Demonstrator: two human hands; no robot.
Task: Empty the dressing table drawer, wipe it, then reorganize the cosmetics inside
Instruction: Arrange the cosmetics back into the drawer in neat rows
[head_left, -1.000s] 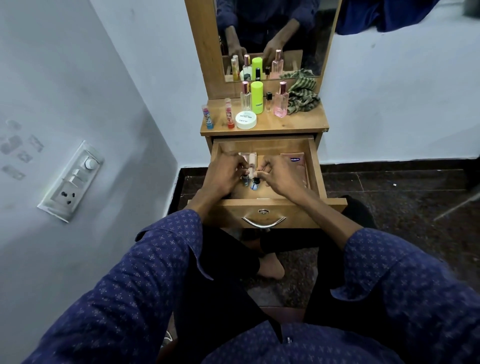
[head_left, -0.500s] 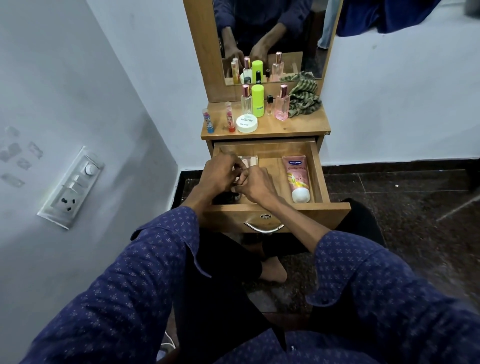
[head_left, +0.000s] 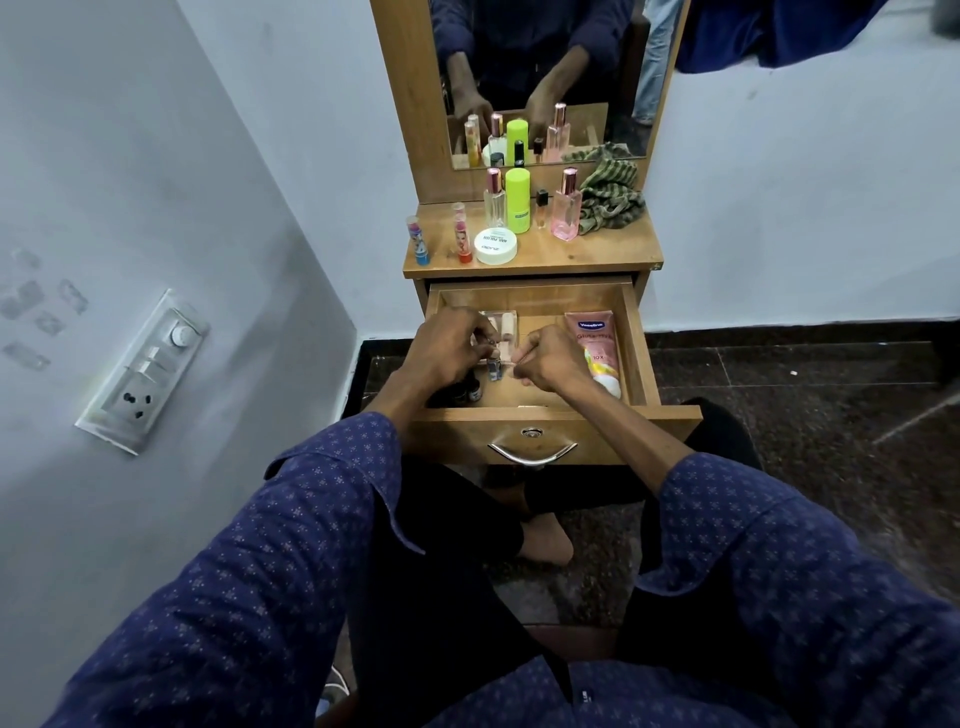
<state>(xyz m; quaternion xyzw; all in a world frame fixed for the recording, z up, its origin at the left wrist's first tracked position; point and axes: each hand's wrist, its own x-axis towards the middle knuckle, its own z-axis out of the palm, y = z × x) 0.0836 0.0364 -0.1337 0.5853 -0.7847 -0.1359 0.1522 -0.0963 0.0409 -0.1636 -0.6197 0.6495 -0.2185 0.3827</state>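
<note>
Hands now apart: left hand (head_left: 447, 348) pinching small bottle (head_left: 494, 368), right hand (head_left: 553, 358) curled, emptiness unclear.

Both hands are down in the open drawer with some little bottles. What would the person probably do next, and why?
Probably set the small bottle pinched by the left hand down beside the dark bottles at the drawer's front left. The right hand looks curled and empty, and many cosmetics wait on the tabletop.

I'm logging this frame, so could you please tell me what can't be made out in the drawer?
- Dark bottles, head view: front-left corner, shadowed under the left hand; count unclear.
- Clear case: partly behind the left hand.
- Right hand: fingers curled; contents too small to tell.
- Small bottle: label unreadable.
</note>
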